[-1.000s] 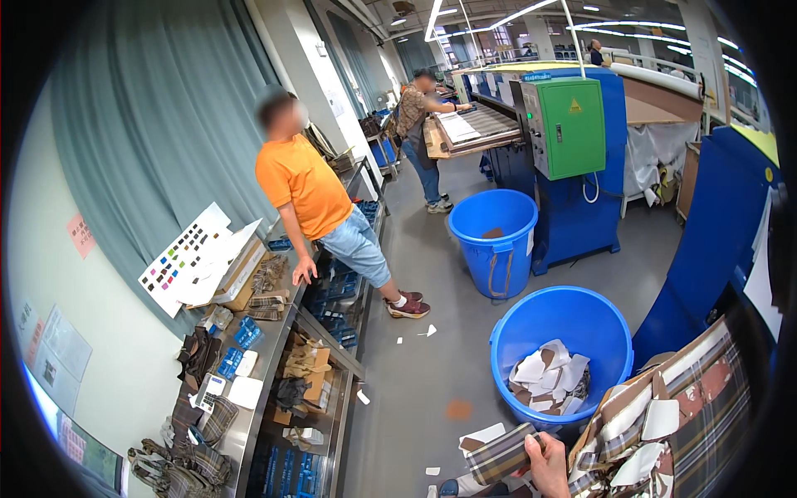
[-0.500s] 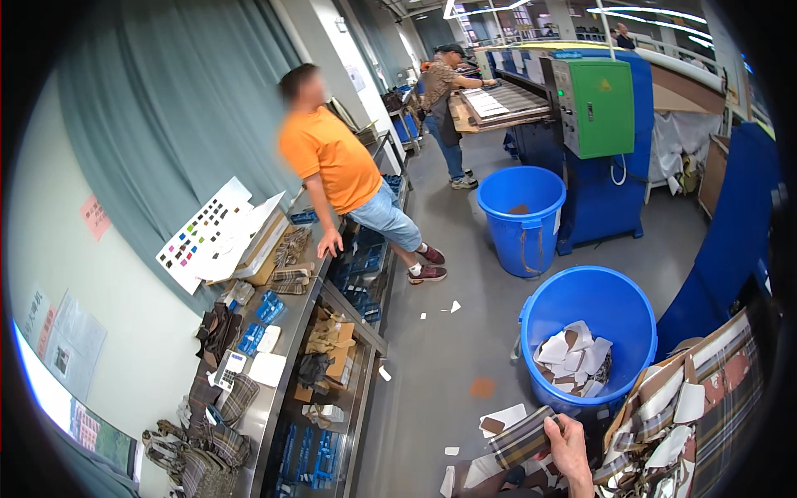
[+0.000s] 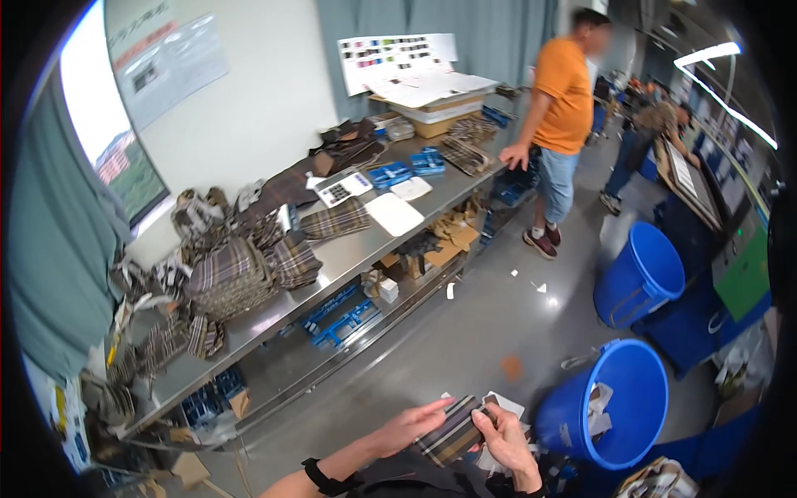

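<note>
One piece of plaid cloth (image 3: 451, 440) sat low at six o'clock, right between the hands! The right hand (image 3: 505, 438) had it pinched, thumb on top, and the left hand (image 3: 411, 425) reached in from its left edge, fingers straight, unclenched; whether those touched, I couldn't tell! At four o'clock stood a blue bin (image 3: 563, 425) holding pale scraps (image 3: 599, 408); at nine, plaid bundles (image 3: 232, 278) crowded the metal table (image 3: 340, 254)

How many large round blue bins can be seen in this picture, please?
2. The nearer bin is near the right hand; the farther bin stands behind it. More may be hidden in the background.
</note>
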The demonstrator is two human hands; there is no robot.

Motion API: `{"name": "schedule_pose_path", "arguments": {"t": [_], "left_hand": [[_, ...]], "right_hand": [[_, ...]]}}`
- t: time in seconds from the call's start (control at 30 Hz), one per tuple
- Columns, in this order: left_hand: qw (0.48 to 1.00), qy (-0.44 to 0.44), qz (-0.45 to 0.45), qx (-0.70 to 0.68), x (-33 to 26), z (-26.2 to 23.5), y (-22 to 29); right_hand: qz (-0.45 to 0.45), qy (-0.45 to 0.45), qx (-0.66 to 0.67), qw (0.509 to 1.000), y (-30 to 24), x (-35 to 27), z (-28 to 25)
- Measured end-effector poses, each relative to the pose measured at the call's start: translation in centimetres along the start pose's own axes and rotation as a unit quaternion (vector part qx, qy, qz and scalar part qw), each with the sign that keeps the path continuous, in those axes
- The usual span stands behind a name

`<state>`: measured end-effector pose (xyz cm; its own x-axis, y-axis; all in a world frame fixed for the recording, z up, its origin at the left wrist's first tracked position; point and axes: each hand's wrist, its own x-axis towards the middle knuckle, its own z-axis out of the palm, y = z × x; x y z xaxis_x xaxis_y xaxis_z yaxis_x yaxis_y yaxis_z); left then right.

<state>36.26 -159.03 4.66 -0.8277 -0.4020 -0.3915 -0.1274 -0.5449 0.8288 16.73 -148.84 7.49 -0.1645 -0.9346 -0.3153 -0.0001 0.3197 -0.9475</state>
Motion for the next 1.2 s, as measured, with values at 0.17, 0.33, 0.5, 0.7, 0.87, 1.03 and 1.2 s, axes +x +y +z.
{"name": "schedule_pose_path", "arguments": {"t": [0.17, 0.33, 0.5, 0.7, 0.87, 1.03, 1.2], "left_hand": [[0.996, 0.002, 0.084, 0.005, 0.0, -1.9, -0.9], [0.985, 0.075, 0.141, 0.071, 0.8, -4.0, 0.6], [0.971, 0.177, 0.132, 0.095, 0.2, -6.6, 1.4], [0.957, 0.269, 0.107, -0.013, -3.3, -10.5, 0.8], [0.934, 0.322, 0.155, 0.032, -5.1, -16.8, 0.0], [0.856, 0.44, 0.271, -0.013, -11.8, -24.9, -0.9], [0.717, 0.629, 0.286, -0.096, -21.2, -32.1, -1.9]], "right_hand": [[-0.019, 0.008, -0.055, 0.998, -0.5, 2.9, 1.9], [0.009, -0.037, -0.006, 0.999, -1.1, 6.9, 2.7], [-0.013, -0.112, -0.03, 0.993, -2.7, 11.7, 3.8], [-0.005, -0.176, -0.039, 0.984, -4.2, 17.6, 8.2], [-0.012, -0.237, -0.054, 0.97, -3.8, 21.8, 13.3], [-0.013, -0.231, -0.049, 0.972, -4.1, 27.5, 20.5], [-0.015, -0.228, -0.066, 0.971, -5.7, 31.3, 27.9]]}}
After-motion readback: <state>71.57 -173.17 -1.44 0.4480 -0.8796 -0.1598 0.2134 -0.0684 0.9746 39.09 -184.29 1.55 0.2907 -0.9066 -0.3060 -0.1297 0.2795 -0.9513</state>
